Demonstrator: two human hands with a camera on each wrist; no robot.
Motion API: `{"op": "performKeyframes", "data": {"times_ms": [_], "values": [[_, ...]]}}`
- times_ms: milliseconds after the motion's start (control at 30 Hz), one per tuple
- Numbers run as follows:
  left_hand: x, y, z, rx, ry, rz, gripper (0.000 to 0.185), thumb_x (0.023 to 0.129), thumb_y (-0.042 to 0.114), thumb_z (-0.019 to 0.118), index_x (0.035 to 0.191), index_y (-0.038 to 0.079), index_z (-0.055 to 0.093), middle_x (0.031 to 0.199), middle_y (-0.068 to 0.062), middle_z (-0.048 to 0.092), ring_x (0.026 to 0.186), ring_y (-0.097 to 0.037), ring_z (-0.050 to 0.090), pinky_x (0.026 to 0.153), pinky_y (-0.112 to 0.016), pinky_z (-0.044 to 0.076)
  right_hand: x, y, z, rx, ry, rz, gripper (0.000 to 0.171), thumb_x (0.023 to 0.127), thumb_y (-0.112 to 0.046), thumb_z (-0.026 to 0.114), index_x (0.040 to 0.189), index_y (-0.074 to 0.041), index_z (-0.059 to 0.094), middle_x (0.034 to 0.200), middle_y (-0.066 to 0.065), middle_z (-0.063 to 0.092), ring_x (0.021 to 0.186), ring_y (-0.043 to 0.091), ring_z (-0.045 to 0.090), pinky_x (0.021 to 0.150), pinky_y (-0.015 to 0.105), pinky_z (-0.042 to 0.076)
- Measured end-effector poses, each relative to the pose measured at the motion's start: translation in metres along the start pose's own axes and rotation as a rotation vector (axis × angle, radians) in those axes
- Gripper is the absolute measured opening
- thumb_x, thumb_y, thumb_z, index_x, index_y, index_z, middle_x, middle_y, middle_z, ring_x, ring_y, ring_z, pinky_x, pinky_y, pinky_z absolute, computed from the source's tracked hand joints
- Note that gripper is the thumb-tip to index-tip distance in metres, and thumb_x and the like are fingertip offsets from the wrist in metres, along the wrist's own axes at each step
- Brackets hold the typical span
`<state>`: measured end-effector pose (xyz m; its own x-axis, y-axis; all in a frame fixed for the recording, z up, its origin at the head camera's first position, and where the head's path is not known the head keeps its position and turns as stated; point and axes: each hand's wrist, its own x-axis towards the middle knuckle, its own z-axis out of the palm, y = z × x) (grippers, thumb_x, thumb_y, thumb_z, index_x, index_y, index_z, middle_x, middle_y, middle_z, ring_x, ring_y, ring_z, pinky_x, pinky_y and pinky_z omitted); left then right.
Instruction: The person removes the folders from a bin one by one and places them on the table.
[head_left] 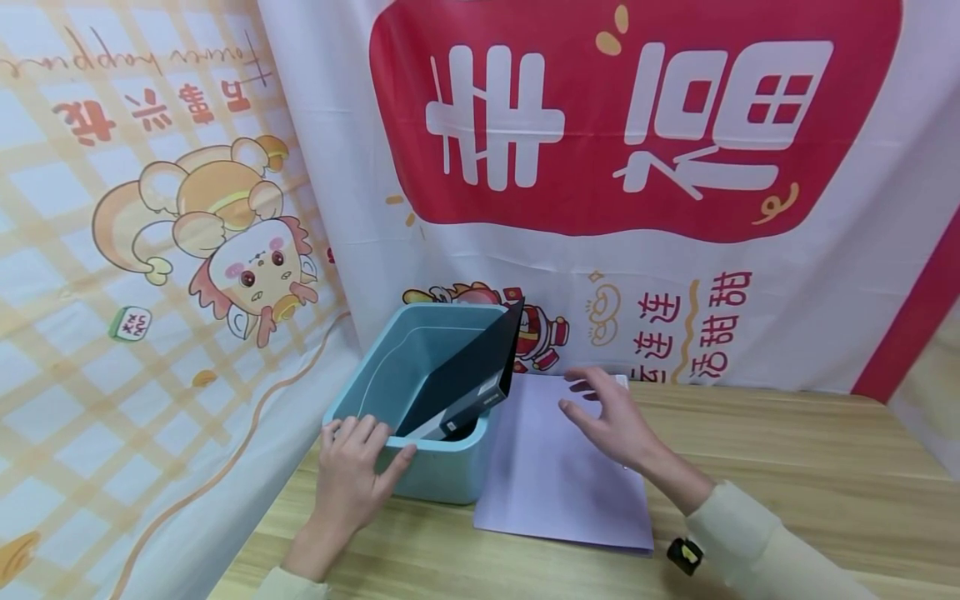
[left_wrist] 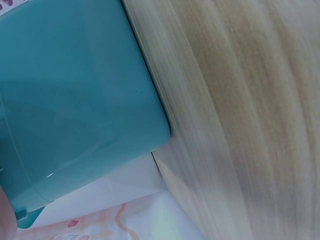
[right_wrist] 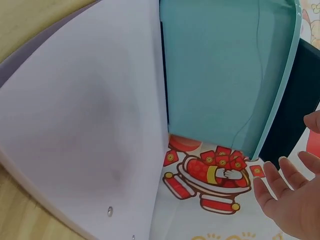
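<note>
Right hand poised beside a leaning black folder

From where I'm standing, the black folder (head_left: 465, 358) sits aslant in the blue bin (head_left: 442, 477), its spine sloping up to the right and its raised edge jutting past the bin's right wall. That raised edge lies to the left of the right hand (head_left: 611, 421), which is plainly the nearer one to it. The right grip has its fingers apart, nothing in it, and a gap of air before the folder. The left hand (head_left: 356, 471) has its grip hooked over the bin's near-left rim, close to the folder's low end, though I can't see it touching the folder itself. Just beside the bin, a purple folder (head_left: 562, 492) lies on the tabletop (head_left: 757, 433), its long side running away from the person; the right hand hovers above its far part.
</note>
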<state>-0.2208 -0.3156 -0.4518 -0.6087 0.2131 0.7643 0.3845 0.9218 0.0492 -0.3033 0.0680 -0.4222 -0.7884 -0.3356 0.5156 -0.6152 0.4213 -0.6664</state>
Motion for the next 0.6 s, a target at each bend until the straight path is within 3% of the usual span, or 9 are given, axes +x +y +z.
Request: {"op": "performKeyframes", "data": {"times_ms": [600], "values": [[0.0,0.001,-0.001,-0.005,0.006,0.003,0.043,0.096,0.056,0.059,0.087,0.014,0.064,0.081,0.0,0.057,0.078,-0.023,0.051,0.092,-0.055,0.036,0.006,-0.026,0.006,0.069,-0.046,0.008,0.039,0.097,-0.018,0.07,0.134,-0.014,0.058,0.131,0.004,0.061,0.118,0.027,0.063,0.1,0.048,0.051]]}}
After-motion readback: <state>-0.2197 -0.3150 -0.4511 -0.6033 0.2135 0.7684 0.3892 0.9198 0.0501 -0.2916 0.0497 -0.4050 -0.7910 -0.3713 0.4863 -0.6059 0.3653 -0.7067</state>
